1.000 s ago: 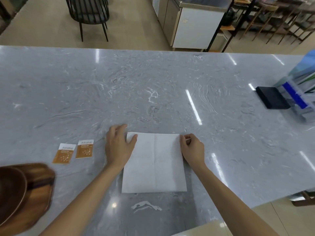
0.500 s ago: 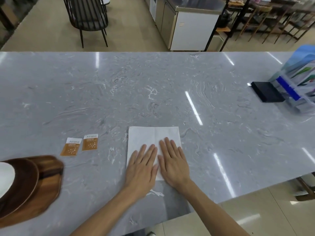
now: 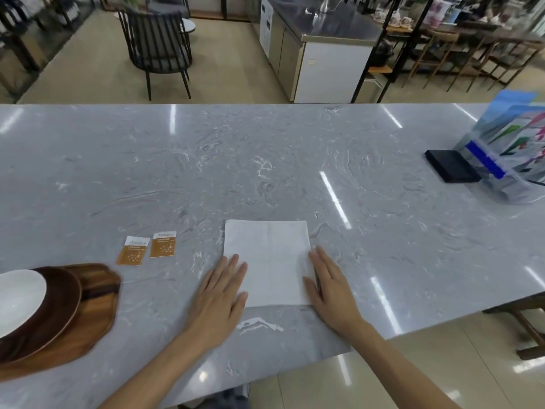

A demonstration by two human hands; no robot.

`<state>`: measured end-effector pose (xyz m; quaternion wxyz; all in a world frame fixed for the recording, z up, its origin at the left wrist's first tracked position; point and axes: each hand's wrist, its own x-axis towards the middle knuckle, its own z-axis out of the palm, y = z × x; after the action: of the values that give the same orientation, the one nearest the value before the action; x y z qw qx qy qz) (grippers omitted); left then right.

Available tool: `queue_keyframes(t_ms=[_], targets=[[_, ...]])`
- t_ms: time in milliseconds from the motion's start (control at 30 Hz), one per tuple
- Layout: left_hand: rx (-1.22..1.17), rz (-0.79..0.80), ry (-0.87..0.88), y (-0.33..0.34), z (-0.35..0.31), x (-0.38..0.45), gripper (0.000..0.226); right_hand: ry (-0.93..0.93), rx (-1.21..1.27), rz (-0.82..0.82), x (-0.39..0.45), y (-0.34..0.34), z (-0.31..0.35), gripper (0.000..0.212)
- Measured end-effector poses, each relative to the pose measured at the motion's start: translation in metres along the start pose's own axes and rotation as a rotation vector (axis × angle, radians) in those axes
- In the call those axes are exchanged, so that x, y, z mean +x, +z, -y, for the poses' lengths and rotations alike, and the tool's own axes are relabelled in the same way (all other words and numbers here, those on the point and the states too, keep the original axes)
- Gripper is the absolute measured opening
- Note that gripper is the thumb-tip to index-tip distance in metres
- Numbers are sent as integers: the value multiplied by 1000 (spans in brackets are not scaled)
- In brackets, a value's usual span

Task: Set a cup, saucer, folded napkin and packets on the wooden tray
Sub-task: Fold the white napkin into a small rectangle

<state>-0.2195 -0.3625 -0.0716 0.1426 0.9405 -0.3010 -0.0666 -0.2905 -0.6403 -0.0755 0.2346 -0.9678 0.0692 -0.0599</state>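
Note:
A white folded napkin (image 3: 269, 258) lies flat on the grey marble counter (image 3: 265, 172) near its front edge. My left hand (image 3: 219, 296) rests flat with straight fingers on the napkin's lower left edge. My right hand (image 3: 331, 287) lies flat along its right edge. Two orange-and-white packets (image 3: 147, 249) lie side by side to the left of the napkin. At the far left, the wooden tray (image 3: 88, 329) carries a dark brown saucer (image 3: 59, 305) with a white dish or cup (image 3: 20, 299) on it, partly cut off by the frame.
A black flat box (image 3: 451, 169) and a clear stand of brochures (image 3: 510, 154) sit at the counter's right end. Beyond the counter are a black chair (image 3: 159, 48) and a steel cabinet (image 3: 321, 54).
My hands lay together on the middle of the napkin half a second ago; they have slid apart to its left and right edges. The napkin is shorter than a second ago, folded over.

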Motion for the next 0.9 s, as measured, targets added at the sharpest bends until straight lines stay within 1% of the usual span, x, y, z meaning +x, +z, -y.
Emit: queue_keyframes(t_ms=[67, 133, 200, 267, 367, 433, 500, 533, 600, 667, 733, 800, 900], targets=[[29, 38, 67, 1, 1, -15, 61, -140, 23, -14, -21, 0, -4, 46], [63, 77, 118, 3, 2, -30, 59, -224, 6, 56, -42, 1, -7, 46], [56, 123, 121, 2, 4, -42, 63, -245, -27, 148, -57, 1, -9, 52], [62, 149, 125, 2, 3, -53, 73, -264, -67, 204, -70, 1, -12, 64], [98, 162, 133, 5, -2, -73, 87, -320, -106, 204, -85, 0, -13, 78], [91, 146, 129, 8, -4, -88, 90, -353, -94, 170, -92, -1, -14, 78], [81, 144, 132, 11, -3, -103, 91, -381, -106, 172, -100, -1, -14, 80], [71, 133, 138, 12, -3, -110, 90, -390, -116, 179, -104, -1, -13, 79], [49, 90, 154, 14, -5, -124, 78, -400, -121, 157, -112, 0, -11, 67], [30, 3, 162, 17, -8, -137, 62, -404, -82, 79, -123, 4, -8, 49], [-26, -98, 170, 19, -12, -147, 50, -383, -27, -20, -135, 7, -6, 39], [-90, -182, 188, 20, -14, -155, 44, -306, 22, -93, -146, 9, -4, 40], [-126, -247, 215, 21, -16, -162, 39, -177, 64, -144, -157, 10, 3, 42]])
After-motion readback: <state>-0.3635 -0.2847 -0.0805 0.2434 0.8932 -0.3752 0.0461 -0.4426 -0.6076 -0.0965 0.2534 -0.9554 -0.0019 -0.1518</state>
